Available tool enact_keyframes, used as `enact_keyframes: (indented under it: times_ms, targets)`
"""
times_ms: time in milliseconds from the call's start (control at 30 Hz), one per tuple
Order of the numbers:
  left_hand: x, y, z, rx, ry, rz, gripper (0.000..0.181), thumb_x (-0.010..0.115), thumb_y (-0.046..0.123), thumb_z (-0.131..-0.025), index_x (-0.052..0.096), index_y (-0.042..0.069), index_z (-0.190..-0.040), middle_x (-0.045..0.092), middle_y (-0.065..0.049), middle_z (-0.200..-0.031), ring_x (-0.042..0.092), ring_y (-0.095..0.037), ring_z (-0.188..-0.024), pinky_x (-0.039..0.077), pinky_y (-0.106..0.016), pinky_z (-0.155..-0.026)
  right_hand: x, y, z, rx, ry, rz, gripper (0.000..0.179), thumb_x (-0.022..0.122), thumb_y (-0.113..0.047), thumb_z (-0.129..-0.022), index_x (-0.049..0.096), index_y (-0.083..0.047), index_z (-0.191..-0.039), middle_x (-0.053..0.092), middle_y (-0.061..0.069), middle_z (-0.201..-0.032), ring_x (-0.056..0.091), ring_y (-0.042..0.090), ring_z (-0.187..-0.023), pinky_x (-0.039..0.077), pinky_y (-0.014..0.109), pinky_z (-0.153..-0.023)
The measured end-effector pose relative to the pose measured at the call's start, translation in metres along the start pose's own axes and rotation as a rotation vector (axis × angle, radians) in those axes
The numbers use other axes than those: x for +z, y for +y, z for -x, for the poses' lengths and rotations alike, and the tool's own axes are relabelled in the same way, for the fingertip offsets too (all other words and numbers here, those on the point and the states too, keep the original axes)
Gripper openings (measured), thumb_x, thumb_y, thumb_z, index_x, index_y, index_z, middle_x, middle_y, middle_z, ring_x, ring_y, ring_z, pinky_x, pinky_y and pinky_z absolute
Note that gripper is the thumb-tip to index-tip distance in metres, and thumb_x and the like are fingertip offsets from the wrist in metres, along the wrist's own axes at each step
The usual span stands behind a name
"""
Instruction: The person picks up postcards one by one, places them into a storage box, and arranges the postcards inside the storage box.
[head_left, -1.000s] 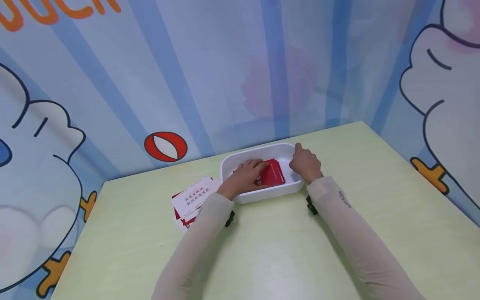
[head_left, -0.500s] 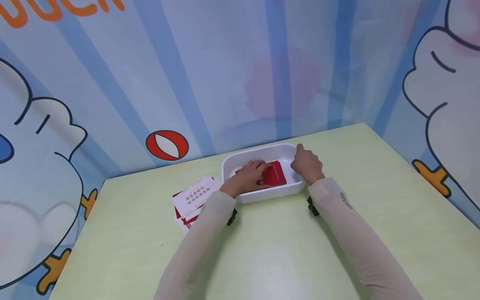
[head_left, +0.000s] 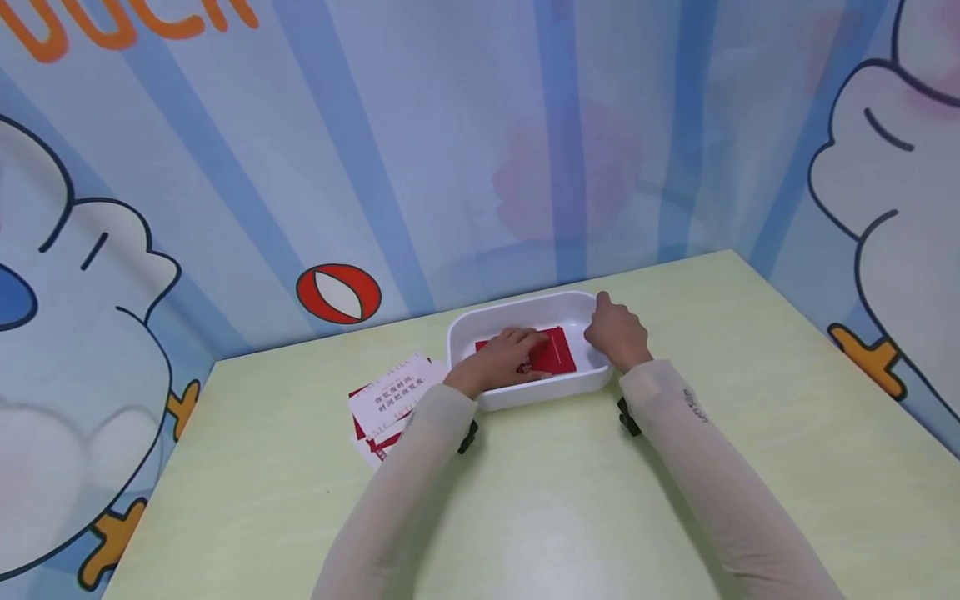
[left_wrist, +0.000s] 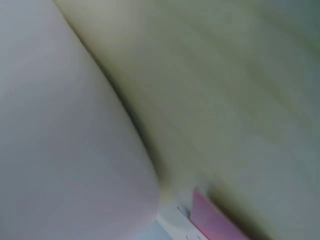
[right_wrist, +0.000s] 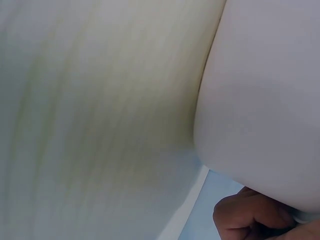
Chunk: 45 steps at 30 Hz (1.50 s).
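A white plastic tray (head_left: 555,388) stands at the back of the table, with red cards (head_left: 557,352) lying inside it. My left hand (head_left: 501,360) reaches over the tray's front left rim, and its fingers rest spread on the cards, covering part of them. At the tray's right end my right hand (head_left: 618,335) grips the rim, thumb on top. In the right wrist view its curled fingers (right_wrist: 250,217) show at the bottom, beside the large pale tray wall (right_wrist: 265,100). The left wrist view has the tray wall (left_wrist: 70,130) filling its left side; the left hand is out of that view.
Left of the tray lies a loose pile of white and red printed cards (head_left: 390,400), partly behind the left sleeve (head_left: 420,467). The pale yellow-green table (head_left: 570,508) meets a blue striped backdrop (head_left: 480,167) with cartoon figures just behind the tray.
The left hand's fingers and thumb have shifted slightly over the cards in the tray, with the thumb showing more. The right hand keeps its grip on the rim. The head view has moved a little.
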<state>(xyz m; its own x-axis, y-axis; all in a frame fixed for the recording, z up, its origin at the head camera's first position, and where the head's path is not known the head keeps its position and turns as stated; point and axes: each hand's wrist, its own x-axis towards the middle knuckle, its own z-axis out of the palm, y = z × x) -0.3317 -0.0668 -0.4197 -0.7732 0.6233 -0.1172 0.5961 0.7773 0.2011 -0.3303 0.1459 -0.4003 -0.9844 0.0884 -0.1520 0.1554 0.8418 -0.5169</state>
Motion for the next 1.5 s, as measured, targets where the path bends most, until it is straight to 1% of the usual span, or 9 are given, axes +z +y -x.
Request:
enact_keyframes:
  times_ms: [167,367,533,700,800,933,1067,1167,1500]
  targets:
    - [-0.001,0.002,0.001,0.004,0.01,0.001,0.076,0.07,0.045,-0.089,0.035,0.022,-0.153,0.04,-0.001,-0.153,0.032,-0.021,-0.144,0.037,-0.038,-0.119,0.002,0.002,0.001,0.004,-0.001,0.006,0.06,0.053,-0.014,-0.095,0.029,0.0,-0.149,0.056,0.027,-0.133,0.063,0.039,-0.108,0.055,0.055,-0.093]
    - [-0.003,0.003,0.0,0.034,0.032,-0.035,0.072,0.067,0.047,-0.091,0.036,0.022,-0.152,0.041,-0.001,-0.152,0.034,-0.02,-0.143,0.039,-0.036,-0.117,0.001,0.004,0.0,-0.002,0.024,0.016,0.057,0.054,-0.014,-0.095,0.033,0.0,-0.146,0.058,0.027,-0.129,0.064,0.039,-0.104,0.056,0.054,-0.09]
    - [-0.006,0.004,-0.001,0.049,0.055,-0.044,0.069,0.065,0.048,-0.092,0.039,0.019,-0.15,0.043,-0.003,-0.15,0.035,-0.021,-0.142,0.036,-0.039,-0.119,0.0,0.002,0.001,0.005,0.032,0.022,0.058,0.054,-0.014,-0.095,0.032,0.0,-0.147,0.058,0.027,-0.13,0.064,0.04,-0.105,0.056,0.054,-0.09]
    - [-0.007,0.0,0.001,0.023,0.105,-0.031,0.056,0.056,0.046,-0.098,0.045,0.019,-0.146,0.048,-0.004,-0.146,0.039,-0.022,-0.139,0.034,-0.043,-0.119,0.001,-0.001,0.001,-0.003,0.032,0.025,0.057,0.053,-0.014,-0.095,0.033,-0.001,-0.147,0.059,0.027,-0.129,0.064,0.041,-0.106,0.056,0.055,-0.09]
    - [-0.008,-0.002,0.003,0.009,0.145,0.021,0.047,0.052,0.04,-0.101,0.049,0.019,-0.143,0.051,-0.004,-0.144,0.044,-0.022,-0.137,0.036,-0.044,-0.117,0.002,-0.002,0.002,-0.004,0.021,0.032,0.056,0.051,-0.014,-0.094,0.033,-0.001,-0.146,0.059,0.027,-0.128,0.064,0.041,-0.106,0.055,0.055,-0.09]
    - [-0.012,-0.003,0.006,-0.007,0.182,0.091,0.043,0.052,0.035,-0.102,0.051,0.018,-0.141,0.054,-0.005,-0.142,0.054,-0.022,-0.127,0.043,-0.042,-0.113,0.003,0.0,0.003,-0.005,0.014,0.041,0.053,0.05,-0.014,-0.094,0.035,-0.001,-0.144,0.06,0.026,-0.126,0.064,0.041,-0.104,0.055,0.054,-0.088]
    - [-0.021,-0.005,0.009,-0.046,0.206,0.097,0.041,0.055,0.03,-0.101,0.051,0.018,-0.14,0.056,-0.004,-0.141,0.061,-0.019,-0.111,0.051,-0.038,-0.104,0.001,0.0,0.001,-0.01,0.028,0.035,0.053,0.051,-0.013,-0.094,0.035,-0.001,-0.143,0.06,0.027,-0.126,0.064,0.041,-0.103,0.055,0.054,-0.088]
    - [-0.027,-0.006,0.011,-0.076,0.216,0.094,0.041,0.056,0.027,-0.1,0.051,0.019,-0.14,0.056,-0.003,-0.14,0.062,-0.019,-0.107,0.053,-0.037,-0.1,-0.001,0.0,0.0,-0.004,0.029,0.034,0.053,0.051,-0.014,-0.094,0.035,-0.001,-0.144,0.059,0.027,-0.127,0.063,0.041,-0.104,0.055,0.055,-0.089]
    - [-0.039,-0.017,0.026,-0.091,0.27,0.16,0.038,0.054,0.026,-0.101,0.053,0.015,-0.138,0.055,-0.005,-0.138,0.061,-0.025,-0.116,0.053,-0.042,-0.101,-0.002,-0.002,0.001,0.009,0.021,0.041,0.054,0.052,-0.015,-0.095,0.034,-0.002,-0.145,0.059,0.026,-0.129,0.064,0.041,-0.106,0.054,0.056,-0.092]
